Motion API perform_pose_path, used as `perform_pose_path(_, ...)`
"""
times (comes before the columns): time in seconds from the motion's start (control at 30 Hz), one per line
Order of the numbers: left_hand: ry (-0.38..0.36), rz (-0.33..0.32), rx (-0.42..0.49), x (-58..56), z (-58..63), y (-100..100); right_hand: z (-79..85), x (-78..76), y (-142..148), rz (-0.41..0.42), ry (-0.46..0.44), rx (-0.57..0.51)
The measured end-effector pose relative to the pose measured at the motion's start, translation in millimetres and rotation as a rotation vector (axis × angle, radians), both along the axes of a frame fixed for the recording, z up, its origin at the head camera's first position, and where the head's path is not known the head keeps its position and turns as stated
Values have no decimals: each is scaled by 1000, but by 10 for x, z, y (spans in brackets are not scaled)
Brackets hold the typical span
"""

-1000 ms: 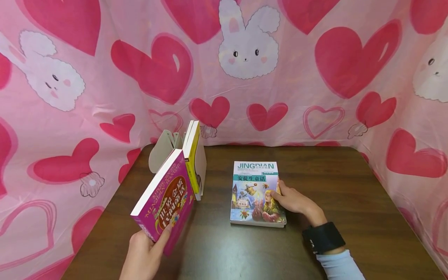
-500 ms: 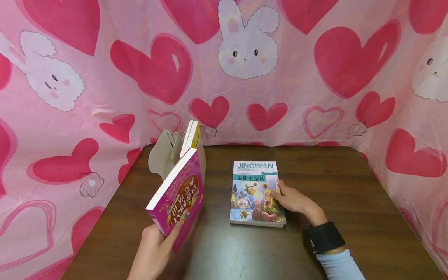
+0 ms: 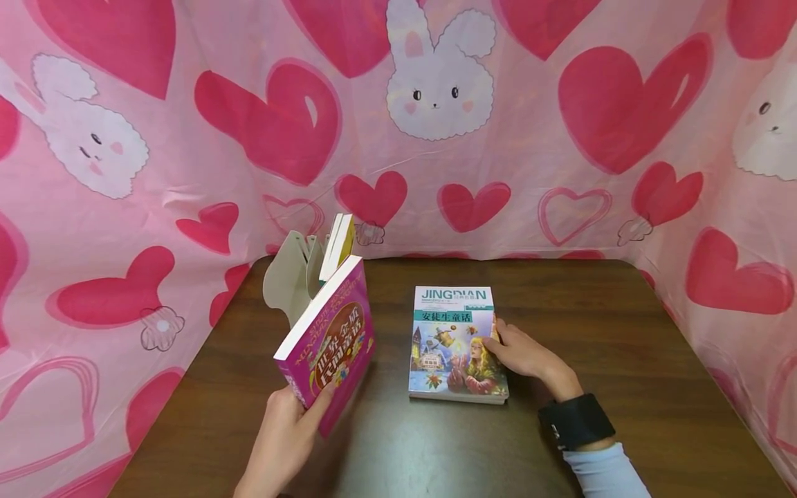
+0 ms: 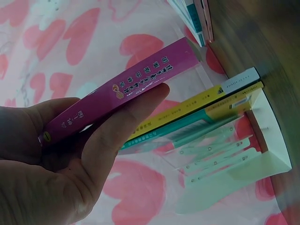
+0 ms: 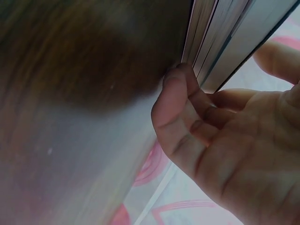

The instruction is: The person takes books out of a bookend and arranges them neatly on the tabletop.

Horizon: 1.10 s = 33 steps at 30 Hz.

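Observation:
My left hand [image 3: 283, 429] grips a thick magenta storybook [image 3: 336, 339], thumb across its front cover and fingers behind. The book is raised and tilted, its white page edge facing up. In the left wrist view, the magenta spine [image 4: 122, 89] shows above the thumb. At the middle of the table lies a short stack of books, topped by a white and blue storybook [image 3: 451, 346]. My right hand [image 3: 529, 353] holds the stack by its right side, thumb on the top cover. In the right wrist view, curled fingers [image 5: 171, 101] meet the stack's page edges [image 5: 220, 42].
A pale bookend rack [image 3: 286, 277] stands at the left back, partly hidden by the magenta book. Upright in it are a yellow book [image 4: 187, 105] and a teal and yellow one [image 4: 187, 123]. A pink heart-print cloth [image 3: 523, 138] surrounds the brown table [image 3: 647, 346].
My left hand has carried the magenta book rightward and slightly up, so it now covers more of the rack and its books. The right hand and the stack have stayed put.

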<state>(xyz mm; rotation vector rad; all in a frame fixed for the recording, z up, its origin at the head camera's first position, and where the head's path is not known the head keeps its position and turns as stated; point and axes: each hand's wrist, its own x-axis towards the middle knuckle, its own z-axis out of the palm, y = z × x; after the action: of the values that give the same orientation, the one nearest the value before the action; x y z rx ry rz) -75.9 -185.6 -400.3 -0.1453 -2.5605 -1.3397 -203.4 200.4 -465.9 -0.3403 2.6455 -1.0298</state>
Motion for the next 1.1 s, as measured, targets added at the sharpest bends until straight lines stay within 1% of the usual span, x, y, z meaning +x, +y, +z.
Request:
perform_pose_path(0.23,-53,-8,23,-48,-3,44,20,14,32,-26,20,42)
perform_pose_path(0.33,-62,-4,29,-62,3,63,20,6,37,-41,66,61)
perform_pose_path(0.47,-71,-11,41,-95,14,89,25,-18,28,-80,153,66)
perform_pose_path(0.63,-103,-19,61,-153,24,123,51,-29,-19,-132,248,47)
perform_pose_path(0.8,-136,-42,92,-218,31,160,79,-17,-115,-153,340,11)
perform_pose_path(0.93,-148,-64,111,-271,27,189,105,-9,-189,-156,369,-17)
perform_pose_path(1.1,-135,-79,113,-319,11,229,123,-8,-255,-154,406,-49)
